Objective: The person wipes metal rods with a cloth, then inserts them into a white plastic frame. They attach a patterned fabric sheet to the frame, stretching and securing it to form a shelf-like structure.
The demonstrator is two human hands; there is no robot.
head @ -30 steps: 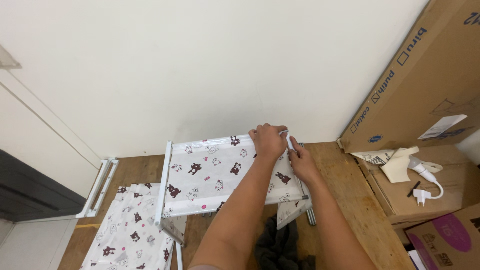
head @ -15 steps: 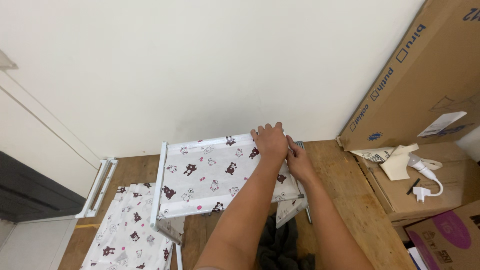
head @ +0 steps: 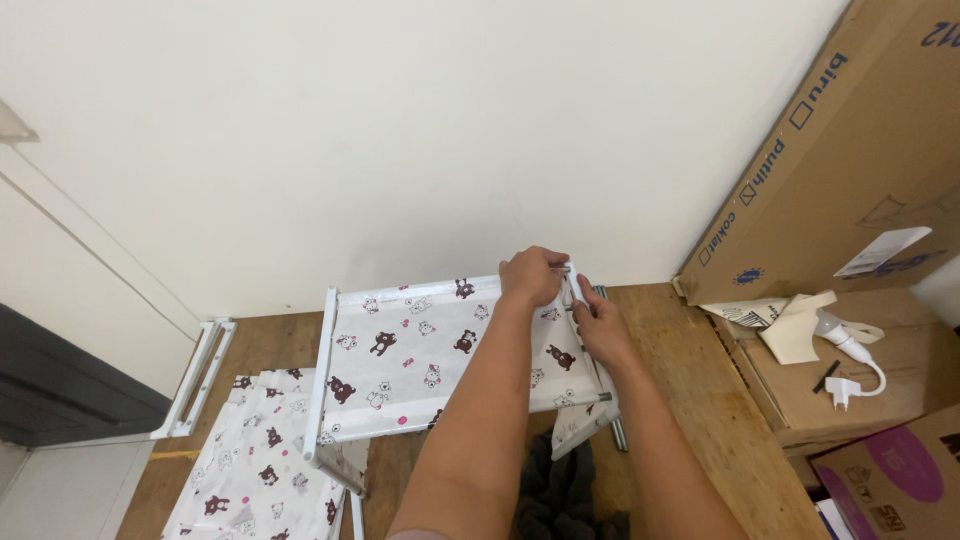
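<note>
Fingers of the left hand [head: 533, 276] curl over the far right corner of a white cloth shelf panel printed with little brown bears [head: 420, 350], holding it tight. The right hand [head: 597, 325] sits just beside, pinching what may be a thin white frame rod [head: 573, 283] there; it is too small to tell. The panel rests on the brown wooden floor [head: 690, 380] near the wall. Big cardboard boxes [head: 850, 190] stand to the right.

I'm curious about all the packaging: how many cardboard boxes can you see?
3: a big brown box leaning on the wall, a low box under it, and a purple-printed box at bottom right. Others may lie out of view.
</note>
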